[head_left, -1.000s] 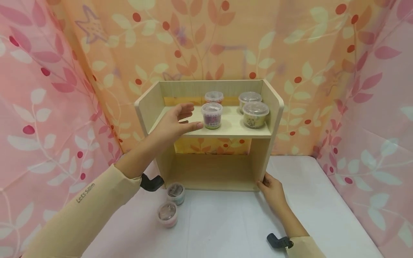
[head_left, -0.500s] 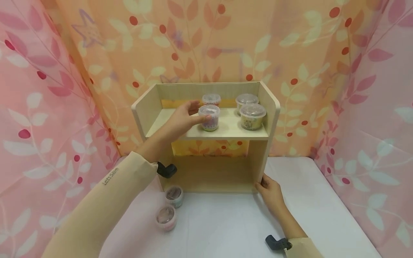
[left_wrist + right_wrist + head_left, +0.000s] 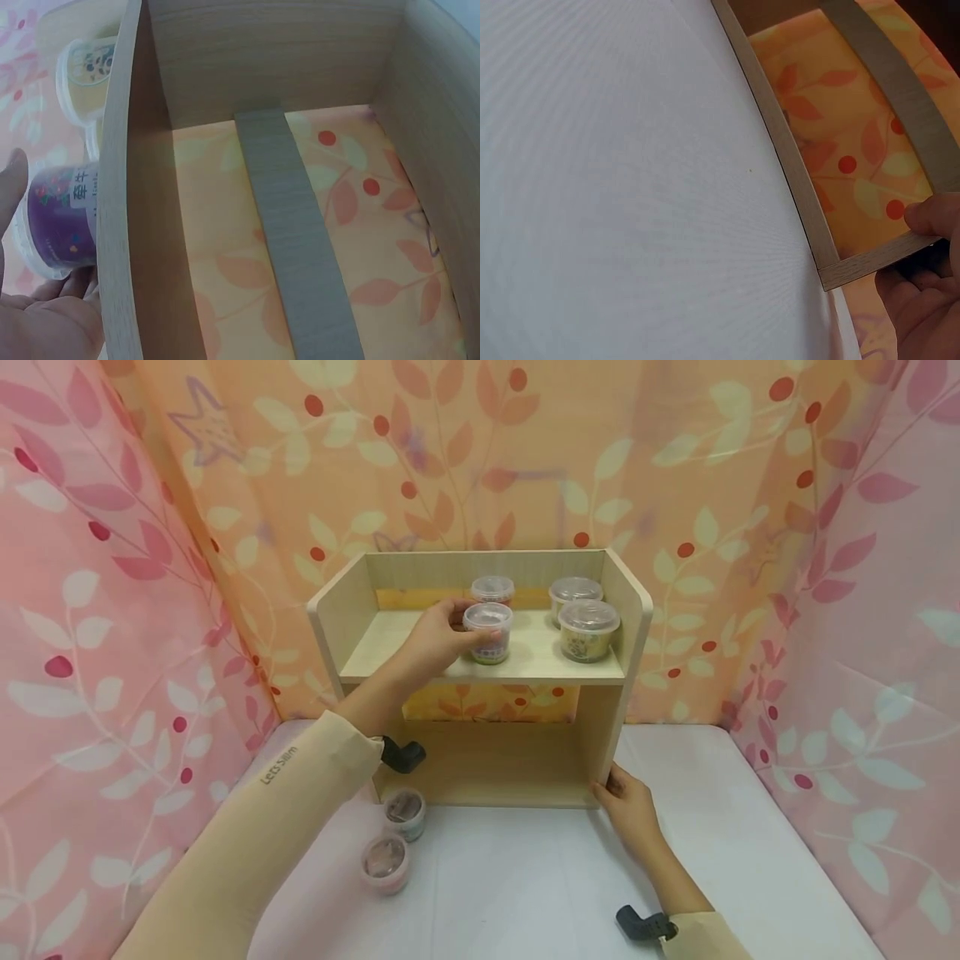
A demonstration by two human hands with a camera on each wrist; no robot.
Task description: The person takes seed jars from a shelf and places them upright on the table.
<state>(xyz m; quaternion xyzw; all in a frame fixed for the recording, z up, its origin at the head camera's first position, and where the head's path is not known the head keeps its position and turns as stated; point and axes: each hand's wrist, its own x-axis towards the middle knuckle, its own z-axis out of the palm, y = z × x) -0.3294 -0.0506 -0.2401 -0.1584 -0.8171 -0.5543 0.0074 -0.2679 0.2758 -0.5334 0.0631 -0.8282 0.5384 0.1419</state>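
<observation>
A small purple tub with a clear lid [image 3: 489, 617] stands near the front edge of the upper board of a light wooden shelf [image 3: 540, 678]. My left hand [image 3: 435, 639] holds this tub from its left side, thumb across the front and fingers behind. The left wrist view shows the purple tub [image 3: 64, 214] beyond the board, between thumb and fingers. Low on the shelf's right side panel, my right hand [image 3: 633, 806] grips the edge. In the right wrist view its thumb [image 3: 934, 214] lies inside the panel and the other fingers lie outside.
Behind the purple tub is another lidded tub [image 3: 492, 589]. Two wider yellowish tubs, one in front [image 3: 589, 631] and one behind [image 3: 576, 593], stand by the right panel. On the white table [image 3: 510, 885], two more tubs [image 3: 405, 814] [image 3: 386, 864] sit before the shelf's left corner.
My left hand has moved right to the purple tub and closed its thumb and fingers around it. The right hand stays on the shelf panel. The head view has shifted slightly.
</observation>
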